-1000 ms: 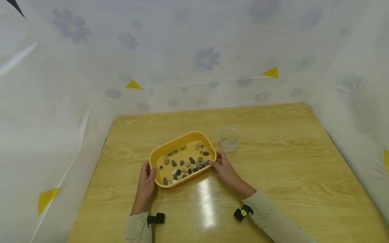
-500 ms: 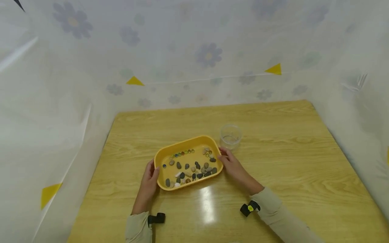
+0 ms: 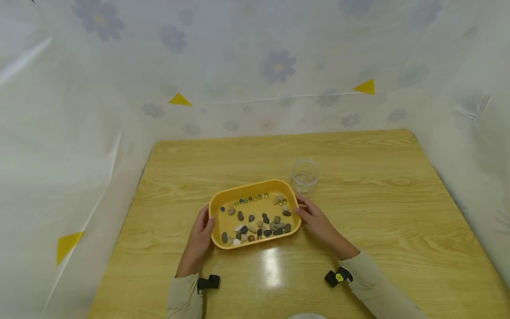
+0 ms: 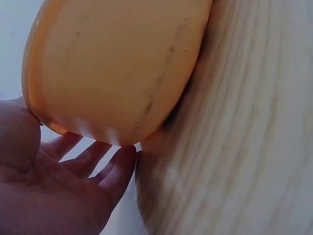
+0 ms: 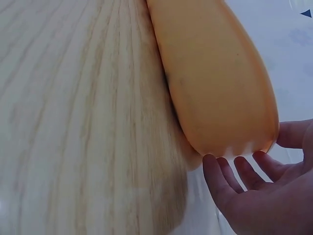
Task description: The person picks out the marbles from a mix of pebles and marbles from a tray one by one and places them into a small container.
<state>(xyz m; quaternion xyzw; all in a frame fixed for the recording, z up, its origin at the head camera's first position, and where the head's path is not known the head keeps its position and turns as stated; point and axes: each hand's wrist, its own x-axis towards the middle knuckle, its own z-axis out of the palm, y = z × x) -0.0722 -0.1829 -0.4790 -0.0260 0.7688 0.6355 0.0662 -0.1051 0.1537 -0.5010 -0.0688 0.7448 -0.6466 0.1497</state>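
A yellow plastic tray (image 3: 259,207), with rounded corners, sits low on the table between both hands. Inside lie several grey, tan and white pebbles (image 3: 241,216), mostly toward the near side. Several coloured glass marbles (image 3: 255,198) line its far side. My left hand (image 3: 200,237) grips the left end, thumb at the rim; in the left wrist view its fingertips (image 4: 128,150) touch the outer wall. At the right end my right hand (image 3: 320,225) holds the tray likewise, and the right wrist view has several fingertips (image 5: 209,158) against the wall.
Just behind the tray's right corner stands a clear round cup (image 3: 304,176). The wood-grain table (image 3: 382,190) is enclosed by pale flowered sheeting (image 3: 247,66) with yellow triangles on it. A white curved edge (image 3: 307,316) shows at the bottom of the head view.
Both hands have shifted the tray to the right and turned it slightly, so it sits straighter. A white curved edge has come into view at the bottom as the head view moved a little.
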